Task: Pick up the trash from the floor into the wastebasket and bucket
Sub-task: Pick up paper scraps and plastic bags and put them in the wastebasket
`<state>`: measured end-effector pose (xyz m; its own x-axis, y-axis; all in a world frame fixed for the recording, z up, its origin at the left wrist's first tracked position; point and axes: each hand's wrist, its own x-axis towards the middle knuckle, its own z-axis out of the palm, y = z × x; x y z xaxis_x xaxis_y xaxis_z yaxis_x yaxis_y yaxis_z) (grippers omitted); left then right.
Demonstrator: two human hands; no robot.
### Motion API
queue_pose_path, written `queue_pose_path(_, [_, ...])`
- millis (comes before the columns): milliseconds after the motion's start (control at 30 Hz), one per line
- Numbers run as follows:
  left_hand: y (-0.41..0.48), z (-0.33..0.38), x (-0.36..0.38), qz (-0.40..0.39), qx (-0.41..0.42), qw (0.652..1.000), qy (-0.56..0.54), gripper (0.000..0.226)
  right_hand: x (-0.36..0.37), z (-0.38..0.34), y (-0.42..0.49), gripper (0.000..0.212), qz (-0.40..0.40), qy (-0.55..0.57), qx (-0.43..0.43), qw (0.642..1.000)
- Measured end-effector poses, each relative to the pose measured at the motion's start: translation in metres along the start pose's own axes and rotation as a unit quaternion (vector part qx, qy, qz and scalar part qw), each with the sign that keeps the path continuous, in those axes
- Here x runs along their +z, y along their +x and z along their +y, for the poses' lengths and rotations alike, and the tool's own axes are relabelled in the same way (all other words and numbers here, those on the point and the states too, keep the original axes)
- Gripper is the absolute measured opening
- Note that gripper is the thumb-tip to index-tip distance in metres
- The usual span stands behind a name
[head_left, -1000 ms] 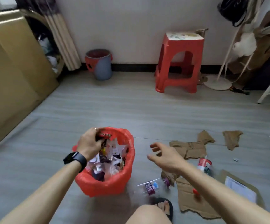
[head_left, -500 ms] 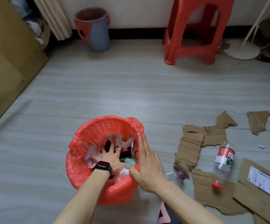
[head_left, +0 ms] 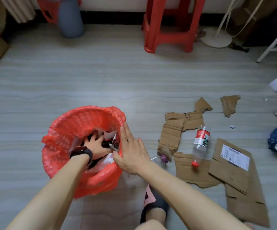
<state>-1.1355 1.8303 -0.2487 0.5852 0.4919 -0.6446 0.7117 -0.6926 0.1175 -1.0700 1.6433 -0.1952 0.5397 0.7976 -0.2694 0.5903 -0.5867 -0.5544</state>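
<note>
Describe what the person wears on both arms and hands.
No sleeves show: both arms are bare. The left hand has no glove; its wrist carries a black smartwatch with a black band and dark rectangular face. The right hand has no glove, watch or band.

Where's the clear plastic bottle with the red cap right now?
Head view, right side: the clear plastic bottle lies on the torn brown cardboard, right of the red-bagged wastebasket.

- Left hand (head_left: 98, 145) inside the wastebasket (head_left: 78, 120); right hand (head_left: 132, 151) flat against its right rim.
- To the right, a bottle (head_left: 201, 138) lies across cardboard pieces (head_left: 171, 133) on the floor (head_left: 134, 80).
- Behind, a bucket (head_left: 70, 22) stands left of a stool (head_left: 167, 35).
</note>
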Motion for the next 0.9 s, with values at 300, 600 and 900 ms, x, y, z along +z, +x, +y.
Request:
queue_pose_path(300, [-0.107, -0.003, -0.083, 0.158, 0.017, 0.987, -0.025, 0.09, -0.054, -0.014, -0.021, 0.087, -0.022, -0.079, -0.003, 0.997])
queue_pose_path(600, [-0.144, 0.122, -0.114, 0.207, 0.157, 0.965, -0.024, 0.071, -0.194, 0.048, -0.099, 0.069, 0.065, -0.147, 0.032, 0.986])
queue_pose_path(900, [-0.17, 0.33, -0.087, 0.165, 0.374, 0.912, 0.022, 0.05, -0.294, 0.183, -0.217, 0.062, 0.183, -0.093, 0.172, 0.963])
